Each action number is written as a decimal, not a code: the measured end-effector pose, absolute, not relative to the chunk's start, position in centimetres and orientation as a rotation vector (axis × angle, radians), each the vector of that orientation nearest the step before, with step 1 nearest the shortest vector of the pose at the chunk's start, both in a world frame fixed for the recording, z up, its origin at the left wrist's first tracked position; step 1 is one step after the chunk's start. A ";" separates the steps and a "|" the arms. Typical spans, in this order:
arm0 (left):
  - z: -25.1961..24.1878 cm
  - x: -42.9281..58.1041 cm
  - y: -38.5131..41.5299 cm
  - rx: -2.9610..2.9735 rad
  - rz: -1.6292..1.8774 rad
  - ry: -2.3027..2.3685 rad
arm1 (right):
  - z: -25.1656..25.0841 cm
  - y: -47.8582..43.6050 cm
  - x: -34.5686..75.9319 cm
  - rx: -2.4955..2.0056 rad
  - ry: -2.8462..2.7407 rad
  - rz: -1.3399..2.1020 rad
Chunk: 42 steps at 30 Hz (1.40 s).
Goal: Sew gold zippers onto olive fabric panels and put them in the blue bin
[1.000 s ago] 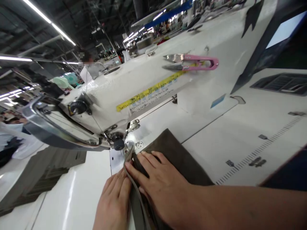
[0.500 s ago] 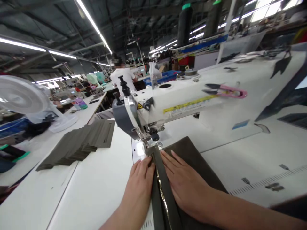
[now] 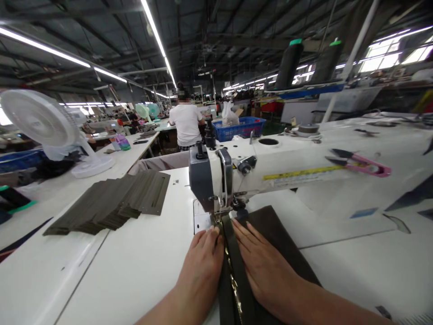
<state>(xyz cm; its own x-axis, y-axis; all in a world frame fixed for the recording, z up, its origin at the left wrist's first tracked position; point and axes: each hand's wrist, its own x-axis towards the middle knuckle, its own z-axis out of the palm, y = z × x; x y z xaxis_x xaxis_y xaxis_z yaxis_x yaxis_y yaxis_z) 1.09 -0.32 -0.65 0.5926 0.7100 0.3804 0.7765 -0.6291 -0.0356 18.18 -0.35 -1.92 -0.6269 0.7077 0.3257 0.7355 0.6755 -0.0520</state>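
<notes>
A dark olive fabric piece (image 3: 270, 230) with a shiny gold zipper (image 3: 232, 282) down its length lies on the white machine bed. Its far end reaches the presser foot of the sewing machine (image 3: 221, 205). At the left edge of the zipper strip, my left hand (image 3: 203, 259) has bent fingers pressed together on the fabric, close to the foot. My right hand (image 3: 265, 262) lies flat on the right side, fingers stretched toward the foot. Whether the needle is in the cloth is hidden by the machine head.
A fanned stack of olive fabric panels (image 3: 111, 201) lies on the left of the table. Pink-handled thread snips (image 3: 360, 162) rest on the machine arm. A white fan (image 3: 43, 119) stands at the left. Beyond are a blue crate (image 3: 240, 128) and a seated person (image 3: 185, 124).
The view has turned, so the machine head appears farther right. The fabric's far end has slid forward under the foot, with both hands staying on it.
</notes>
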 end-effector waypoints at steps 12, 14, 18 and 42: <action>-1.2 0.8 -0.2 -2.603 -0.535 -1.161 | -1.9 -0.2 18.5 -1.029 -2.575 -0.235; -1.2 0.8 -0.2 -2.612 -0.526 -1.160 | -1.9 -0.2 18.5 -1.028 -2.565 -0.247; -1.1 0.8 -0.2 -2.622 -0.468 -1.165 | -1.8 -0.3 18.5 -1.063 -2.558 -0.225; 0.2 0.9 1.5 -2.685 -0.495 -1.261 | -0.8 1.6 18.3 -1.127 -2.494 0.115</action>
